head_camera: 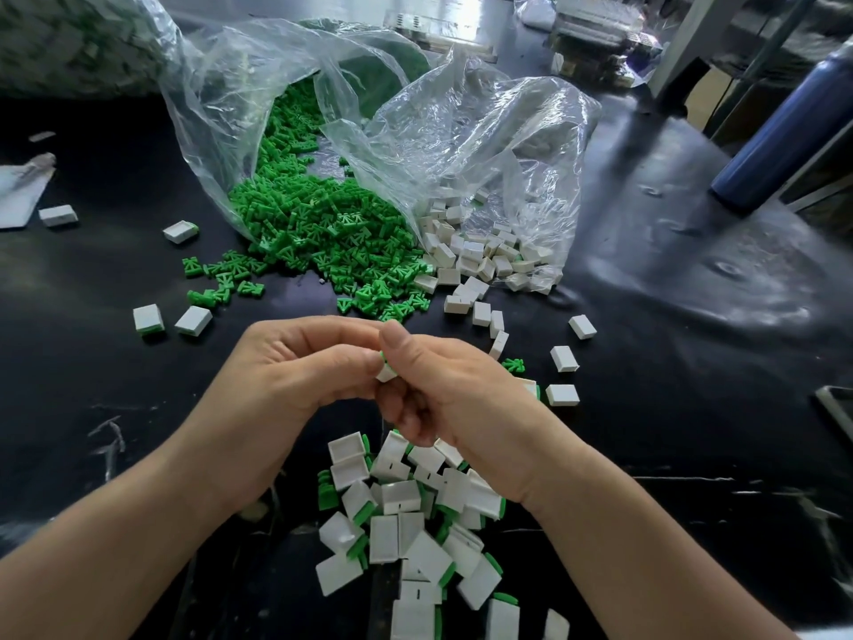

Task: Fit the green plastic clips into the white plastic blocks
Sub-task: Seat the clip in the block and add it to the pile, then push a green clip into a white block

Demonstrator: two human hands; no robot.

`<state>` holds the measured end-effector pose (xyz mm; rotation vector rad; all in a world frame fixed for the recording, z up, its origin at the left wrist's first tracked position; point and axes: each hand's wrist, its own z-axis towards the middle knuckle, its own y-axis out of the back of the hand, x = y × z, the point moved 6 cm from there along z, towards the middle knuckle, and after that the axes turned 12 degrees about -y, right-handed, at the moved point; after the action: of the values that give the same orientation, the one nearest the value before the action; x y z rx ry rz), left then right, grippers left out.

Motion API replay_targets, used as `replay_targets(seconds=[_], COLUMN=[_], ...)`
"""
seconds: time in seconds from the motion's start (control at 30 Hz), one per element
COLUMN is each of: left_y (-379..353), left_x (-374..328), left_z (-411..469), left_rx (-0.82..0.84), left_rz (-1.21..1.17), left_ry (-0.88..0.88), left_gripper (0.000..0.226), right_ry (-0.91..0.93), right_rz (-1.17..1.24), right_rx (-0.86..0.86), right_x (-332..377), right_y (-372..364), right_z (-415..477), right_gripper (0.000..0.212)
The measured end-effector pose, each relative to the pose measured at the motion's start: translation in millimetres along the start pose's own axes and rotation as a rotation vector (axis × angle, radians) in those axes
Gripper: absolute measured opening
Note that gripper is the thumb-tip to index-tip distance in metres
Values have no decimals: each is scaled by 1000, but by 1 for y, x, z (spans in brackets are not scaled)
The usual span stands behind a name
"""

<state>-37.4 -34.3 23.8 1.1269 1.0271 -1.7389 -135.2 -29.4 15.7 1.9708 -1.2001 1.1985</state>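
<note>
1. My left hand (295,376) and right hand (461,408) meet fingertip to fingertip over the black table (692,316). Both pinch one white block (387,373).
2. Left fingers are curled, with thumb and forefinger on the block's left side. My right thumb sits on top and the other right fingers curl underneath.
3. A green clip (382,357) shows as a sliver at the block's top edge, right under my right thumb tip. Can't tell how deep it's seated because my fingers cover it.
4. Just past my fingertips, a heap of green clips (323,233) spills from a clear plastic bag (369,131).
5. Past my right fingers and off to the right are loose white blocks (480,256), some in the bag mouth and some scattered on the table.
6. Below my fingers, partly under my right wrist, is a pile of blocks (415,524) with green edges showing.
7. Left of my left fingers, two lone blocks (171,320) lie side by side.
8. Far right, well apart from my fingers, there's a blue cylinder (784,131).
</note>
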Motion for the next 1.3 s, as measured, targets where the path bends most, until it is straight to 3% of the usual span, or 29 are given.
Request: replay_targets(seconds=[0.17, 0.3, 0.5, 0.67, 0.8, 0.97, 1.3], left_y=[1, 2, -2, -2, 0, 3, 3], left_x=[-1, 0, -2, -3, 1, 6, 9], left_z=[-2, -3, -2, -2, -3, -5, -5], left_rx=[-8, -30, -17, -19, -62, -116, -160], left_rz=[13, 45, -27, -46, -61, -74, -99], left_ry=[2, 26, 26, 28, 29, 57, 73], left_gripper=[25, 31, 21, 22, 22, 22, 22], right_ry=[-9, -26, 20, 67, 101, 110, 145], right_rz=[9, -3, -38, -199, -297, -320, -399], right_rx=[62, 125, 9, -125, -241, -261, -271], right_x=[-3, -1, -2, -5, -3, -2, -2], right_y=[-1, -9, -4, 1, 4, 1, 1], right_z=[1, -2, -1, 2, 2, 1, 4], right_gripper=[61, 54, 43, 73, 53, 36, 51])
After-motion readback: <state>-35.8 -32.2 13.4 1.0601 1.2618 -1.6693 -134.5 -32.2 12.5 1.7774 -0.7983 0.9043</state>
